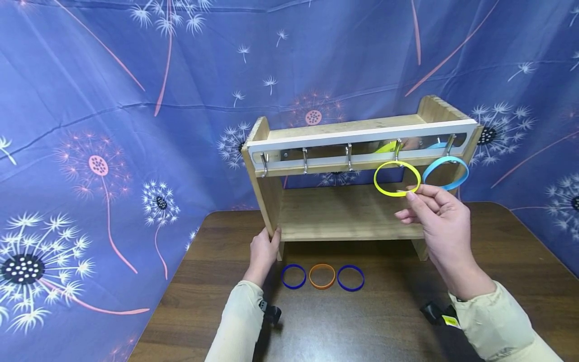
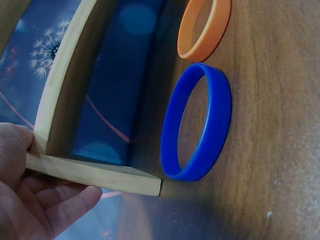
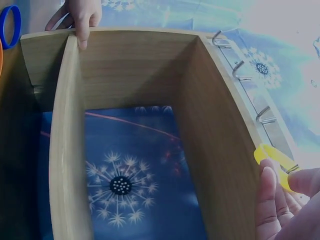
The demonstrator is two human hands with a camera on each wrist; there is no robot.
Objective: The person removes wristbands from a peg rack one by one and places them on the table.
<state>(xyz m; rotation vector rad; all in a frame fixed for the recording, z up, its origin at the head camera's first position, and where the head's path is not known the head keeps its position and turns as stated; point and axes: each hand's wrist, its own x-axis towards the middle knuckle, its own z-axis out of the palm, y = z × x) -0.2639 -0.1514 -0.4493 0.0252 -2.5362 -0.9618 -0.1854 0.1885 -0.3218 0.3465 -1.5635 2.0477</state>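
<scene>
My right hand [image 1: 445,216] pinches a yellow silicone wristband [image 1: 390,194] between thumb and fingers at its lower right edge. The band's top overlaps the lower end of the fourth hook [image 1: 398,147] from the left; in the right wrist view that hook's tip shows against the yellow loop. A light blue wristband [image 1: 454,186] hangs from the rightmost hook [image 1: 450,143], just behind my right fingers. My left hand [image 1: 264,251] grips the lower left side panel of a wooden shelf [image 1: 348,208], thumb in front, other fingers round the outside in the left wrist view.
A white-framed reflective strip [image 1: 325,142] with metal hooks runs along the shelf's upper front; its three left hooks hold nothing. On the brown table [image 1: 325,327], before the shelf, lie a blue wristband [image 1: 294,287], an orange one [image 1: 322,287] and another blue one [image 1: 351,289].
</scene>
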